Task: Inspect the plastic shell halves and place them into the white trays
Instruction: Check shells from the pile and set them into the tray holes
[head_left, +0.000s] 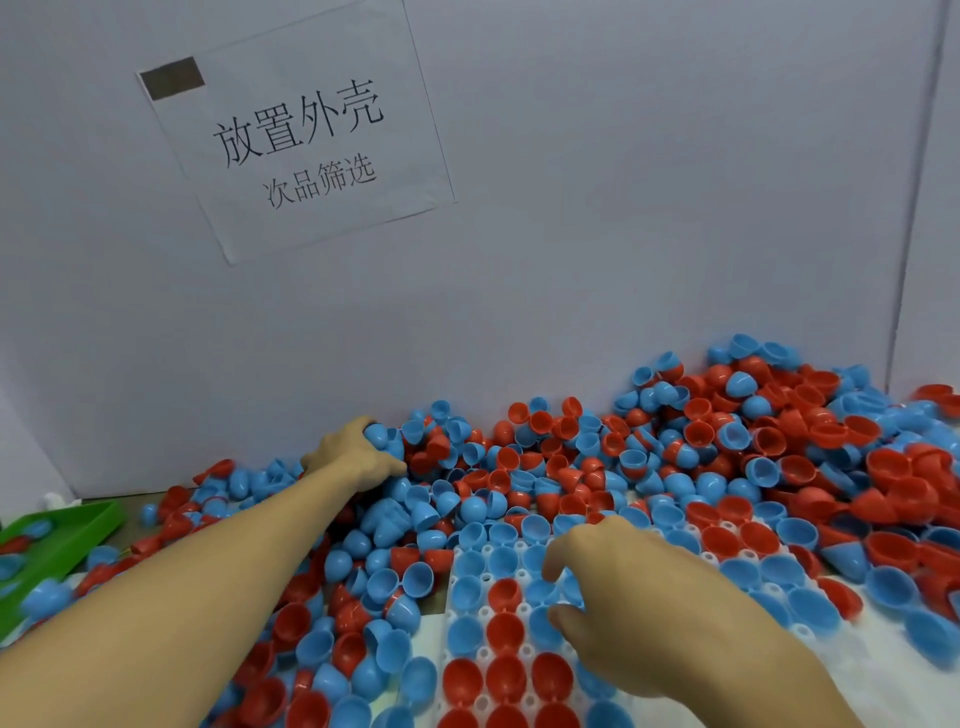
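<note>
- Head view, far left: green tray (78, 530) at the table edge, holding a few loose shells
- Left hand (358, 452): reaches into the pile of shell halves (727, 441) at the foot of the white wall (571, 208); fingers curled round a blue shell (378, 434)
- Wall above: paper sign (296, 140) with printed characters
- Centre: white tray (498, 649) lies flat, its pockets filled with red and blue halves, open side up
- Right hand (613, 587): hovers over the tray, fingers bent down toward a pocket; whether the fingertips pinch a shell cannot be told
- Right: pile rises highest against the wall
</note>
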